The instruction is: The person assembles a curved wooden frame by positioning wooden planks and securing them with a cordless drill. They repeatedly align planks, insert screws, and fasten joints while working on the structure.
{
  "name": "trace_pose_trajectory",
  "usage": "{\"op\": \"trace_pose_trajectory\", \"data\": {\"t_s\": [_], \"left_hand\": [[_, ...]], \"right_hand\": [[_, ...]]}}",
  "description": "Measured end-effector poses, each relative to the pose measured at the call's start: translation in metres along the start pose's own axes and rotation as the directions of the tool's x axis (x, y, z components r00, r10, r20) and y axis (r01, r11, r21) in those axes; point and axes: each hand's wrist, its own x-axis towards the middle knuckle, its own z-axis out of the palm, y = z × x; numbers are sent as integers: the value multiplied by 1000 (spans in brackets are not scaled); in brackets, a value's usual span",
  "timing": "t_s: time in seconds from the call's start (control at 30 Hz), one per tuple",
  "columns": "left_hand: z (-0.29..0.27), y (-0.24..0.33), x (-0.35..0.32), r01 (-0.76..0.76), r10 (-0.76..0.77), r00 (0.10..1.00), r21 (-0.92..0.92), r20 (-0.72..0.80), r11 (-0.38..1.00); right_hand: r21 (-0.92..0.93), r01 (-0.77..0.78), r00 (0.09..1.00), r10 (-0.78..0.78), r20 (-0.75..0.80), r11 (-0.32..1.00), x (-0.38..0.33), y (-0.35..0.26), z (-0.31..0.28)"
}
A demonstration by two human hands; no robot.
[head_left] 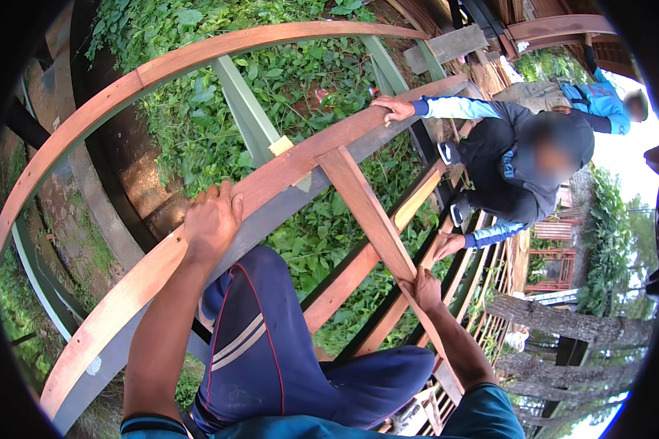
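Far left: an outer wooden rail (124,80) arcs over the green ground cover (198,124), well apart from the hands; pale green steel members (245,110) run under it.

Left hand (212,219): palm down on the nearer wooden beam (154,263), fingers curled over its far edge, gripping it. The beam sits on a grey steel girder (271,219). Just below the hand, the person's knee in dark blue trousers (260,329) with a red and grey stripe.

Centre: a diagonal wooden cross-piece (366,212) meets the beam at a joint and slopes down to the right.

Right hand (423,289): closed around the lower end of that cross-piece, thumb probably wrapped behind; view is cramped there.

Right: a co-worker in a dark hooded jacket (505,161), one hand (395,108) flat on the same beam further along, the other hand (447,245) on a lower rail. Tree trunks (564,322) below.
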Motion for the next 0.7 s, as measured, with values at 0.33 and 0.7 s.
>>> {"op": "trace_pose_trajectory", "data": {"t_s": [0.33, 0.7], "left_hand": [[2, -2, -1, -39, 39, 998, 4, -57, 999], [4, 2, 2, 8, -10, 1000, 74, 24, 997]], "right_hand": [[67, -45, 997, 50, -61, 997, -14, 6, 17], [166, -260, 964, 248, 92, 951, -96, 62, 43]]}}
